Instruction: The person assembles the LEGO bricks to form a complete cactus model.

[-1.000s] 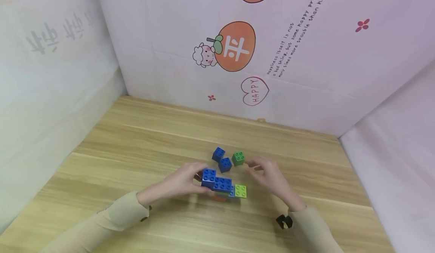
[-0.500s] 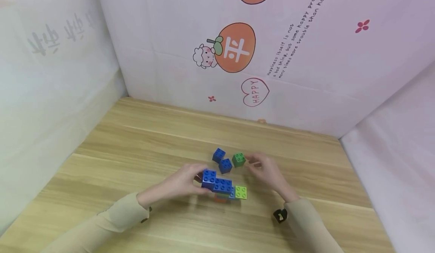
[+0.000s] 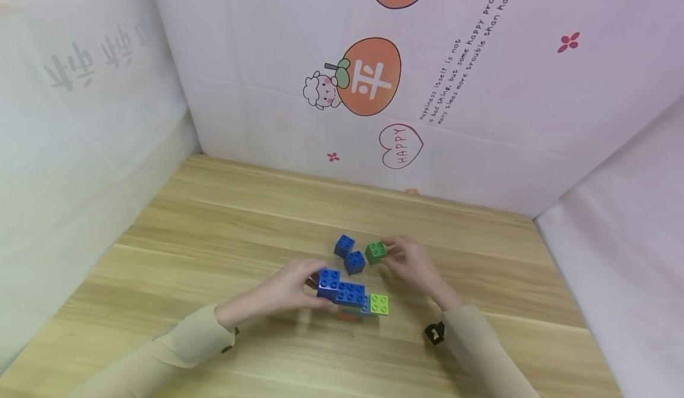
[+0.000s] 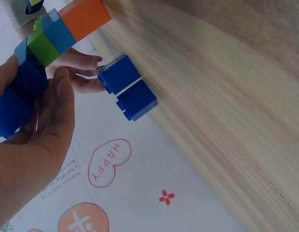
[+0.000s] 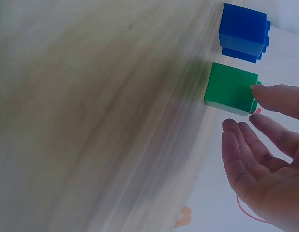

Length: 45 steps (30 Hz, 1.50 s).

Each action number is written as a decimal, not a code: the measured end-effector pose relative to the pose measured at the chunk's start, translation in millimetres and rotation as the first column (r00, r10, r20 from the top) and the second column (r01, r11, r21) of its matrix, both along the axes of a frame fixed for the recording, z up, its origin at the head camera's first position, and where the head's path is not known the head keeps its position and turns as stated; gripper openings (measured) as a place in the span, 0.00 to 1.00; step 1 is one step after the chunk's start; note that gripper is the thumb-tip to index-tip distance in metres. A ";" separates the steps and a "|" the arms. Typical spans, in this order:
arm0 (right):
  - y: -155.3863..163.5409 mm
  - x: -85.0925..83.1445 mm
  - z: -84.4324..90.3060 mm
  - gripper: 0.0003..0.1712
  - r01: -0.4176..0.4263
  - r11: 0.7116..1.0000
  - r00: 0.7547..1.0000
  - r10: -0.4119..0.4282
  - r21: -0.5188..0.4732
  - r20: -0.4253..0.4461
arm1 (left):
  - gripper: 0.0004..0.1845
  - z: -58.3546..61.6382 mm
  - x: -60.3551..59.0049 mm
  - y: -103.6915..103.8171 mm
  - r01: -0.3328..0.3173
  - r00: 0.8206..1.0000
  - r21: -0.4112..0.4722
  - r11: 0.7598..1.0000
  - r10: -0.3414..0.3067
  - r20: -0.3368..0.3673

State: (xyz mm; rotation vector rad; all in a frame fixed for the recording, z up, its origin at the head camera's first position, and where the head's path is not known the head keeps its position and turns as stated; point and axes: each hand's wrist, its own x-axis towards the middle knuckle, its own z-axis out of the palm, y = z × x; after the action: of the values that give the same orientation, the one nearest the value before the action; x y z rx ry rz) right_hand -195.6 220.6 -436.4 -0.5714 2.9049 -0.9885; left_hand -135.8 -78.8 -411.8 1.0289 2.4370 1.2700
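Note:
My left hand (image 3: 293,285) grips the blue end of a joined toy building-block piece (image 3: 350,291), thumb on one side and fingers on the other. Blue, green and orange blocks show in this piece, with a lime block (image 3: 379,304) at its right end. My right hand (image 3: 415,264) is at a green building block (image 3: 376,252) on the table. In the right wrist view its thumb tip overlaps the studded top of the green block (image 5: 231,88), and the other fingers are loosely bent beside it.
Two loose blue blocks, a nearer one (image 3: 355,262) and a farther one (image 3: 344,245), stand just left of the green block. The wooden table (image 3: 240,220) ends at a printed white cloth wall (image 3: 267,107), with more cloth on both sides.
My right hand has moved slightly left and forward, its fingers now right at the green block. The left hand and the joined blocks have stayed nearly in place.

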 end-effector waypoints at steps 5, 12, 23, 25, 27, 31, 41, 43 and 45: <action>-1.1 -2.2 -2.1 0.25 -0.005 1.000 1.000 0.005 0.006 0.019 | 0.21 1.4 1.3 1.2 -0.007 1.000 -0.007 1.000 0.007 0.018; -0.1 -1.9 -1.8 0.22 -0.001 1.000 1.000 0.001 0.021 0.013 | 0.22 1.2 1.8 2.0 -0.007 1.000 -0.006 1.000 0.007 0.029; 0.6 2.1 -3.6 0.18 0.020 1.000 0.997 -0.019 -0.016 0.071 | 0.21 -0.8 1.6 1.8 -0.002 1.000 0.006 1.000 0.002 0.012; 1.2 2.7 -4.3 0.18 0.023 1.000 0.997 -0.022 -0.019 0.073 | 0.21 -0.9 1.5 1.4 -0.008 1.000 0.001 1.000 0.008 0.017; 2.0 3.4 -5.1 0.18 0.028 0.999 0.996 -0.026 -0.023 0.079 | 0.21 -1.3 1.1 1.2 -0.012 1.000 0.000 1.000 0.012 0.023; 3.5 5.9 -6.6 0.18 0.041 0.998 0.994 -0.037 -0.042 0.099 | 0.21 -1.6 0.5 1.3 -0.002 1.000 0.006 1.000 0.002 0.010; 8.5 17.1 -2.0 0.17 0.033 0.997 0.998 -0.028 -0.068 0.063 | 0.20 -1.9 -1.5 1.2 0.008 1.000 0.016 1.000 -0.009 0.010; 9.1 19.5 -0.6 0.17 0.030 0.997 0.998 -0.026 -0.071 0.066 | 0.20 -1.9 -1.5 1.3 0.007 1.000 0.015 1.000 -0.007 0.013; 9.2 22.2 0.9 0.16 0.026 0.997 0.998 -0.021 -0.077 0.063 | 0.20 -2.0 -1.5 1.3 0.005 1.000 0.013 1.000 -0.006 0.017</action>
State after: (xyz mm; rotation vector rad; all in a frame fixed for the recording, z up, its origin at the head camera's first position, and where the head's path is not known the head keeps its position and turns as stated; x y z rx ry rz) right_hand -173.4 229.8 -435.6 -0.5021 2.8362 -1.1061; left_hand -137.3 -77.5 -413.8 1.0235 2.4149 1.2897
